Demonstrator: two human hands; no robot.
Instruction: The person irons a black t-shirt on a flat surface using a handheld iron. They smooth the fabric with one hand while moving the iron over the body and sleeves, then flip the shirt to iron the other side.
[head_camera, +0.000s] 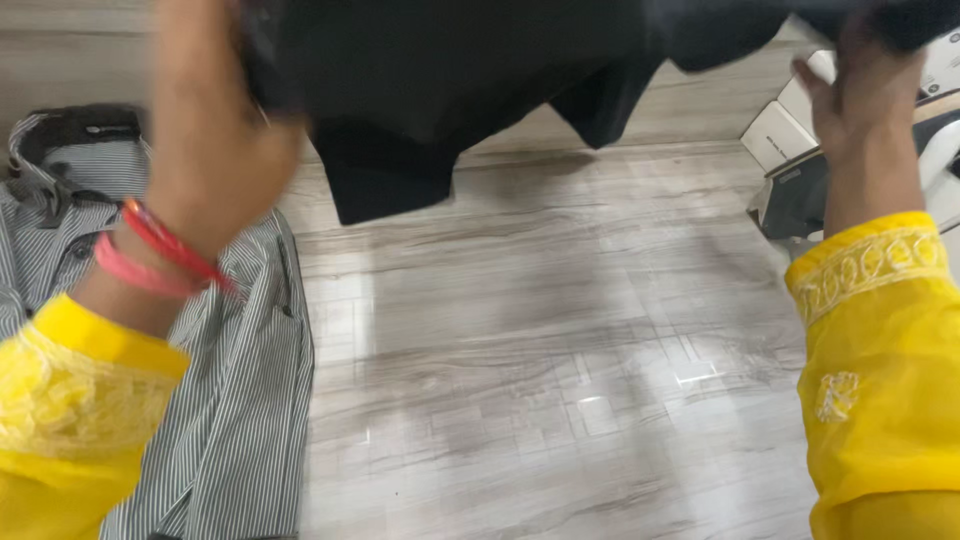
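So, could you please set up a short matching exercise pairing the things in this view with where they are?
Things:
1. black garment
2. striped shirt
3. red thread bands
4. white boxes

Places:
A. lying flat at the left of the grey wood-grain surface
B. at the right edge, behind the right hand
C. held up in the air by both hands
D. around the wrist of the left hand

Pairs: 1-C, 2-A, 3-D, 4-B
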